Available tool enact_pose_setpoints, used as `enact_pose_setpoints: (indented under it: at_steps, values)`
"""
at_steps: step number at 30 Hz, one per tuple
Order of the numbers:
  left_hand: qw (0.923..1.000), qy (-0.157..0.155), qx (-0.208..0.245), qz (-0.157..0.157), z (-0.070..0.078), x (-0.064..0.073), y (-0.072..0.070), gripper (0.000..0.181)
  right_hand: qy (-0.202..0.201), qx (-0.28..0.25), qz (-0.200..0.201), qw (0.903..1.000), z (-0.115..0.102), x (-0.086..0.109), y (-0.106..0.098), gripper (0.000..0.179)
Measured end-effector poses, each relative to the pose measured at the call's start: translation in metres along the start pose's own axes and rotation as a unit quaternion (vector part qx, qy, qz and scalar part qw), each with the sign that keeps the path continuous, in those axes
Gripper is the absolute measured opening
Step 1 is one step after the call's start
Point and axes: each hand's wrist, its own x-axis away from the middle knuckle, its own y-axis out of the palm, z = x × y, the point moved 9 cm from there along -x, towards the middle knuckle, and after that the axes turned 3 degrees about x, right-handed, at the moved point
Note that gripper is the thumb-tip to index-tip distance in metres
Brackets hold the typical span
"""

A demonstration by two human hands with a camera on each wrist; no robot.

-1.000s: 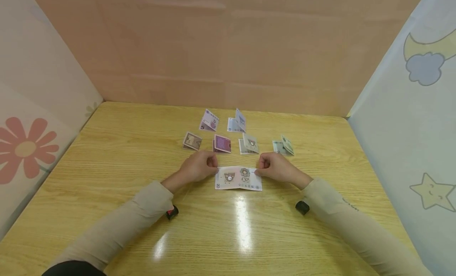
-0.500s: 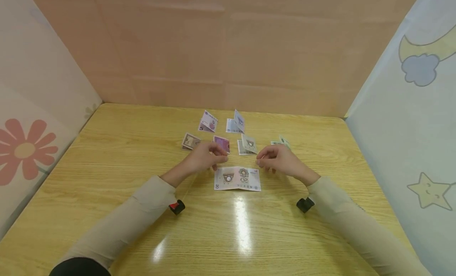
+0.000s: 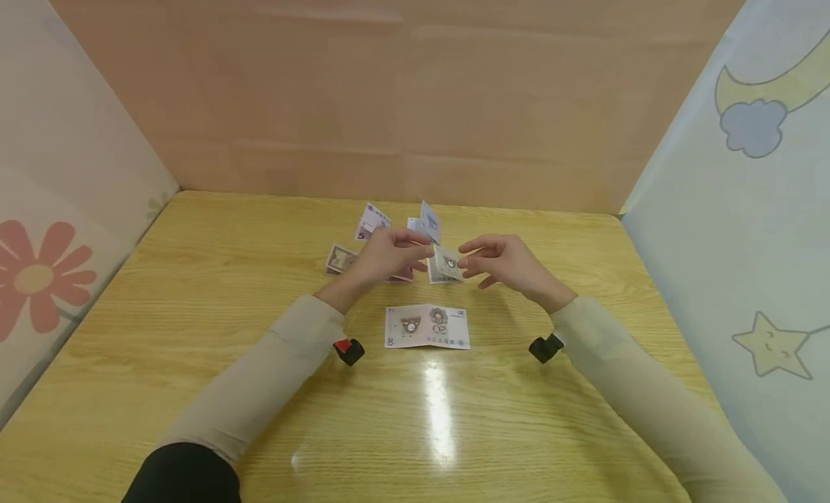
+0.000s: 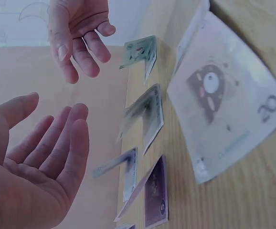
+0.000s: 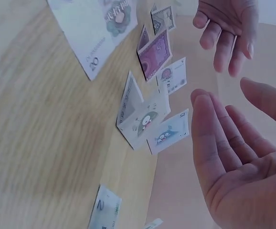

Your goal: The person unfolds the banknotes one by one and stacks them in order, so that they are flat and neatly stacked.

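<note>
In the head view my left hand (image 3: 389,254) hovers over the folded magenta play banknote (image 3: 403,276), palm turned inward, nothing in its fingers. Facing it, my right hand (image 3: 509,265) hangs just right of the folded grey banknote (image 3: 447,264), also holding nothing. Both wrist views show the fingers loosely bent and apart from the notes. Nearer the person, a pale 20 banknote (image 3: 426,328) lies mostly unfolded, with a crease across its middle. The right hand hides the folded green banknote (image 4: 139,51) in the head view; the left wrist view shows it.
A folded brown banknote (image 3: 337,259) sits left of the magenta one, partly behind the left hand. Farther back stand a folded violet 5 banknote (image 3: 372,219) and a folded blue one (image 3: 430,220). Walls enclose the wooden table (image 3: 259,416) at the back and sides.
Both hands have let go of the pale 20 banknote, risen and moved away from the person to above the folded notes. The 20 banknote stays on the table.
</note>
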Motion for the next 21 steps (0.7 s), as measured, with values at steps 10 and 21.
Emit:
enact_pose_setpoints:
  at_steps: [10, 21]
  values:
    - [0.9987, -0.017, 0.033, 0.035, 0.002, -0.03, -0.008, 0.034, 0.004, -0.02, 0.011, 0.9997, -0.006, -0.025, -0.009, 0.038]
    - [0.9977, -0.002, 0.022, 0.064, 0.009, -0.067, -0.01, 0.029, 0.024, -0.043, 0.046, 0.9977, -0.007, -0.056, -0.028, 0.034]
